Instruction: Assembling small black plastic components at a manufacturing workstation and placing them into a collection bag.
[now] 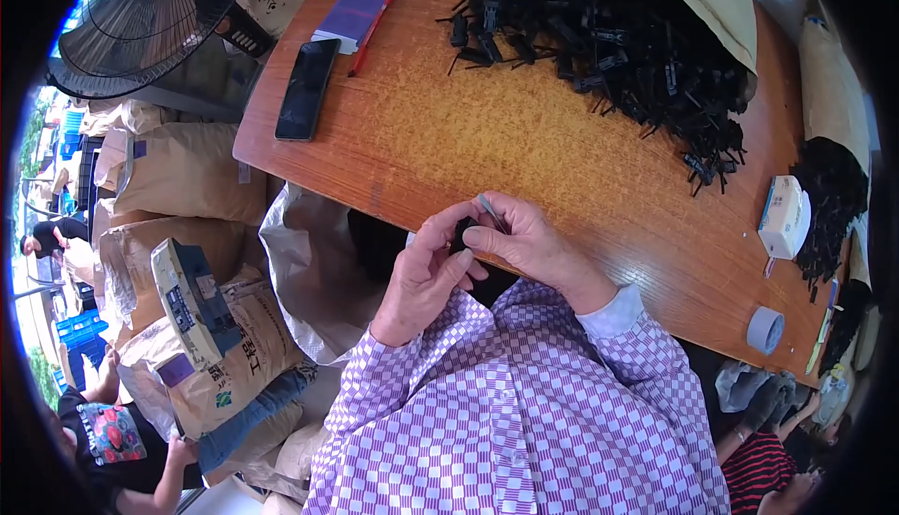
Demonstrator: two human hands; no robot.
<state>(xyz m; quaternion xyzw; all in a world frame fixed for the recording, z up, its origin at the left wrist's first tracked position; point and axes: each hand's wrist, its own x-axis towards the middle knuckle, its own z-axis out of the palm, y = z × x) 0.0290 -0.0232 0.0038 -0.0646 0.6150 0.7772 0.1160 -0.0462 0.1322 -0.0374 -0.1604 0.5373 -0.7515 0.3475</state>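
Left hand (423, 276), pinching a small black part (462, 231) at the right thumb's tip; right hand (534, 248), grasping a thin grey-tipped tool (485, 204); beyond both, black-part heap (609, 42); forward-left, phone (307, 91).

I'd tag this as a small factory workshop: wooden table (440, 122) with a heap of small black parts (623, 66) at 1 o'clock, stacked brown sacks (192, 169) at 9, fan (140, 33) at 10, other people (117, 468) at 8 and 4.
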